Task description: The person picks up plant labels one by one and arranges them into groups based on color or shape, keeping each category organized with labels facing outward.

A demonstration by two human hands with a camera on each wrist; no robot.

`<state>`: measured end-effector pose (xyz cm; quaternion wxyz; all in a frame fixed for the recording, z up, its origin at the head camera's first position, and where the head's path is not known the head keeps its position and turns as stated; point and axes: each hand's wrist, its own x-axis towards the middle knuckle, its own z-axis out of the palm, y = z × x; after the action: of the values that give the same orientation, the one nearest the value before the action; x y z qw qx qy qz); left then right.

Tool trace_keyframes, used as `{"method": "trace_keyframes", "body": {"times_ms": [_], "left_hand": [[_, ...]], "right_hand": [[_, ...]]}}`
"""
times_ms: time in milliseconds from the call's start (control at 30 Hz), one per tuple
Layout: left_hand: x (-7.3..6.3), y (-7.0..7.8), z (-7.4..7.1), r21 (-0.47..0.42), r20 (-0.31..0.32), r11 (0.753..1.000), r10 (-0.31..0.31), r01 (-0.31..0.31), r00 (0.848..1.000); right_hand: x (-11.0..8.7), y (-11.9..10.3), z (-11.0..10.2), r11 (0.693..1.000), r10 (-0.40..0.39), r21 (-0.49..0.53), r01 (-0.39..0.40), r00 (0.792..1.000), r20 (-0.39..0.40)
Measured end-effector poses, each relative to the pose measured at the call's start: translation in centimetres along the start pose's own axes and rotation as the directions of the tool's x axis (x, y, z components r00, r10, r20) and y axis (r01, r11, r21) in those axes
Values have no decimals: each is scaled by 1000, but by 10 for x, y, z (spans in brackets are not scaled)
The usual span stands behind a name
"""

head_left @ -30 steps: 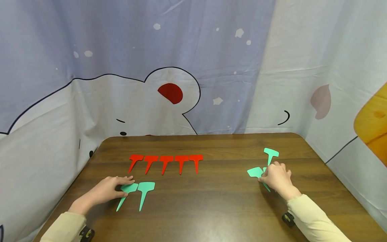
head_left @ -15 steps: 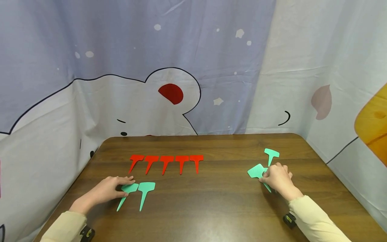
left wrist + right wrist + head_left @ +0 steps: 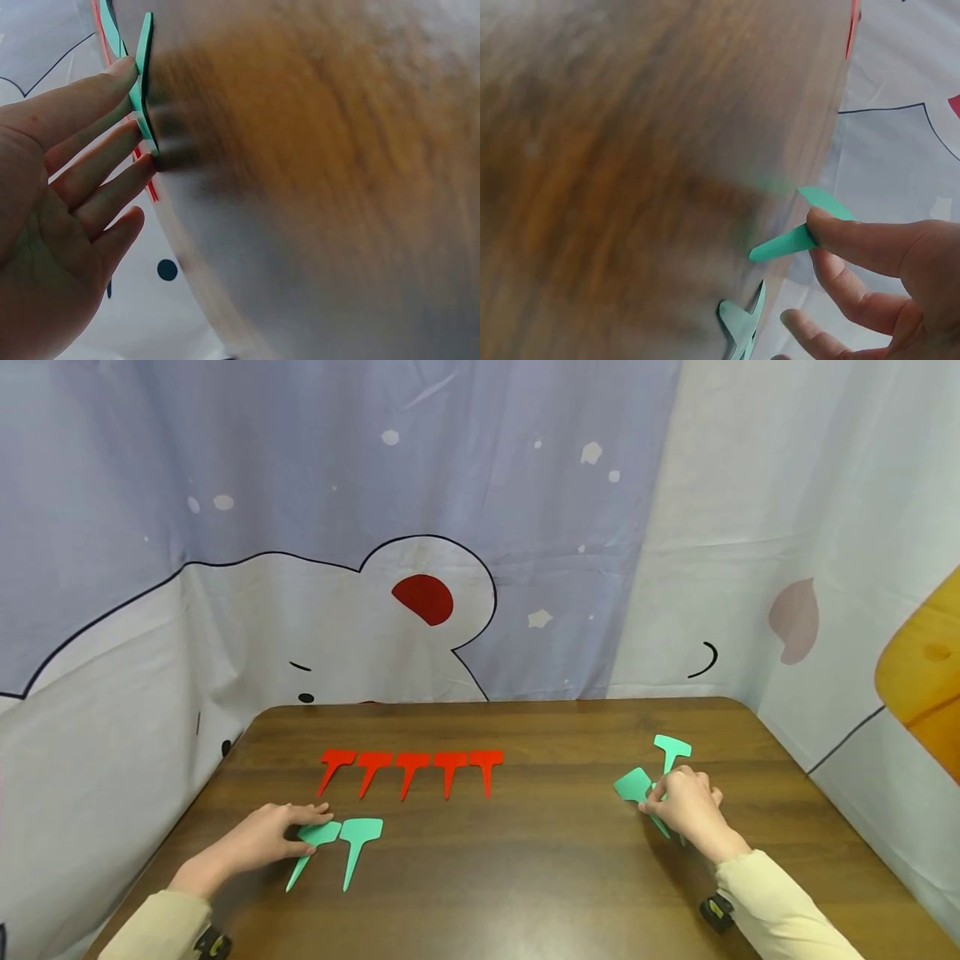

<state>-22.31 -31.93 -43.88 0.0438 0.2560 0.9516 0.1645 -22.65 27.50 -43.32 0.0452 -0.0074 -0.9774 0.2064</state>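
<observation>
In the head view, my left hand (image 3: 258, 843) rests over a green T-shaped plant label (image 3: 321, 833) lying on the table. Its thumb and fairly straight fingers touch that label, as the left wrist view also shows. Right beside it lies another green plant label (image 3: 361, 832). My right hand (image 3: 686, 802) pinches a green plant label (image 3: 784, 245) between thumb and index finger; in the right wrist view it is tilted, just off the table. Near this hand lies another green plant label (image 3: 672, 747); part of a further one is hidden by the fingers.
A row of several red T-shaped plant labels (image 3: 412, 768) lies toward the back left of the wooden table (image 3: 525, 877). A printed curtain (image 3: 555, 527) hangs behind the table and along its sides.
The label in my right hand has turned and tilted slightly. My left hand and the other labels stay put; the head view has shifted a little.
</observation>
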Motion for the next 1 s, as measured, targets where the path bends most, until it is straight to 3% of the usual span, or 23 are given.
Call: {"method": "trace_keyframes", "body": {"times_ms": [600, 1000], "left_hand": [[1, -2, 1, -29, 2, 1000, -6, 6, 1000], [0, -3, 1, -35, -1, 999, -6, 6, 1000]], "right_hand": [[4, -7, 6, 999, -20, 41, 21, 1000, -13], [10, -28, 15, 996, -44, 80, 45, 999, -12]]}}
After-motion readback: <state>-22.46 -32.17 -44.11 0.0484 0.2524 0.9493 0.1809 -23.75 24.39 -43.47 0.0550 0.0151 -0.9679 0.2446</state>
